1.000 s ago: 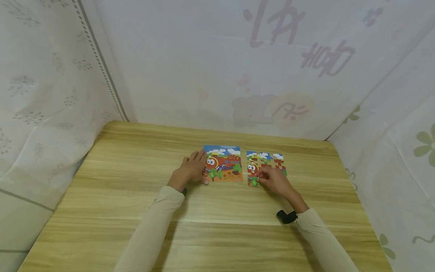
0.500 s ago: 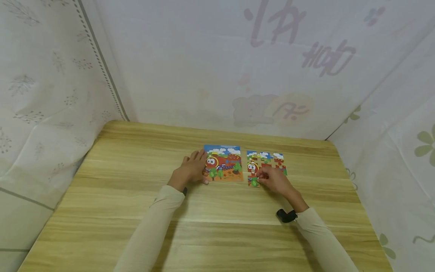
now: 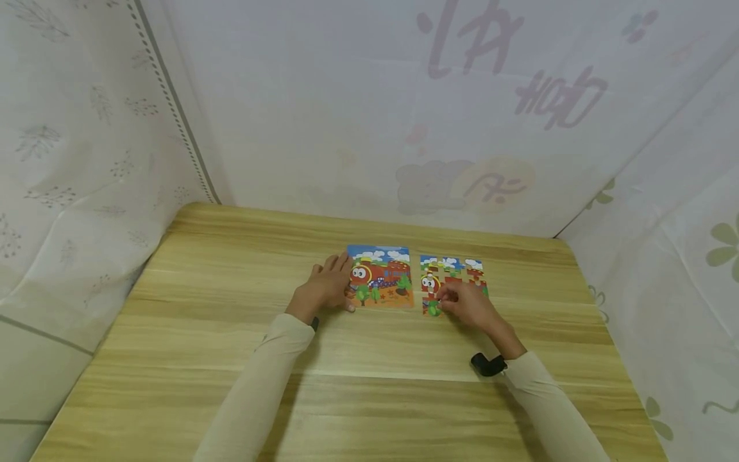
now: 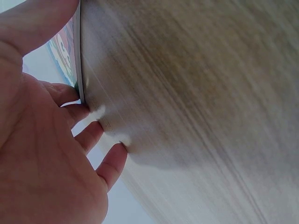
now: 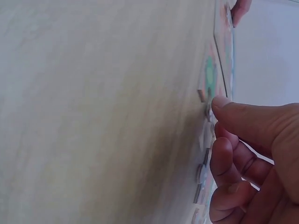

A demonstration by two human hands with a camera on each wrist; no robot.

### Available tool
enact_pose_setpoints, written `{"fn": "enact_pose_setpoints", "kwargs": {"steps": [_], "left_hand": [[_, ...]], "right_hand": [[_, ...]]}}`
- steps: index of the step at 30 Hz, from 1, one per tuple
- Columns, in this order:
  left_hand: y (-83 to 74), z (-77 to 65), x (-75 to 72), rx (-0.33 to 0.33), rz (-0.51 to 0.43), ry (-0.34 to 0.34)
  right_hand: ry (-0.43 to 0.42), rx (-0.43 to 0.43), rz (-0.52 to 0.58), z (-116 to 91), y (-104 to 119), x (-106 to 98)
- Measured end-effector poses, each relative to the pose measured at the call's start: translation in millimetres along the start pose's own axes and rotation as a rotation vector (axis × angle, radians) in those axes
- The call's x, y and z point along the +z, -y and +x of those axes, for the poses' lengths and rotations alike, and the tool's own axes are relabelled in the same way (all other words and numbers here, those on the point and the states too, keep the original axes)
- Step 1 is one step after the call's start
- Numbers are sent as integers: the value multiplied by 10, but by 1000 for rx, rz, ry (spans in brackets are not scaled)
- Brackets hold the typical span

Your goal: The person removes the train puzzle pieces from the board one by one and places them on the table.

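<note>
In the head view, my left hand (image 3: 324, 288) rests at the left edge of a square picture board (image 3: 389, 297) showing a red cartoon train. Its fingers are stretched out; in the left wrist view the fingertips (image 4: 114, 161) touch the table along the board's edge. My right hand (image 3: 469, 304) pinches the corner puzzle piece (image 3: 432, 309) with the green tree, thumb and forefinger at its right side. That piece lies against a train-face piece (image 3: 428, 283) above it. Other puzzle pieces (image 3: 451, 264) lie in rows behind the hand, which partly hides them.
A wood-grain table (image 3: 369, 398) carries everything. White patterned cloth (image 3: 323, 128) hangs behind it and at both sides. A black wrist device (image 3: 487, 364) sits at my right cuff.
The green tree piece has shifted slightly, and the narrow gap between it and the piece above has closed. My left hand and the picture board have stayed put.
</note>
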State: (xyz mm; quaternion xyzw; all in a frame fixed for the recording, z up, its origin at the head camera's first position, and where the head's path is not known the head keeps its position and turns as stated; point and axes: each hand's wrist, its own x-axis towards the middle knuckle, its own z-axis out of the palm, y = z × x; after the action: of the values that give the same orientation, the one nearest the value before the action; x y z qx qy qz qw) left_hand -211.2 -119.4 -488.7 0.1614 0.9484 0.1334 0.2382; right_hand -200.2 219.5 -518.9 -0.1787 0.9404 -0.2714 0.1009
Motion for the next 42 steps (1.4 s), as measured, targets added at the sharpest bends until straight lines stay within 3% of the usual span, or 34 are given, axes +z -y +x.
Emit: {"fn": "enact_pose_setpoints", "kwargs": {"steps": [13,19,32,42], "left_hand": [[2,1,2,1,-2,4],[0,1,5,5,-14,-1],[-5,-8,1,5,-10,-6],[-20,-15,-11,-1,-7,-3]], "right_hand": [[-63,-70,-20,125,180,32],[-36,-63,43,193,305,73],[-12,-80,58,361,478,182],[-10,-137,-20,489,596,283]]}}
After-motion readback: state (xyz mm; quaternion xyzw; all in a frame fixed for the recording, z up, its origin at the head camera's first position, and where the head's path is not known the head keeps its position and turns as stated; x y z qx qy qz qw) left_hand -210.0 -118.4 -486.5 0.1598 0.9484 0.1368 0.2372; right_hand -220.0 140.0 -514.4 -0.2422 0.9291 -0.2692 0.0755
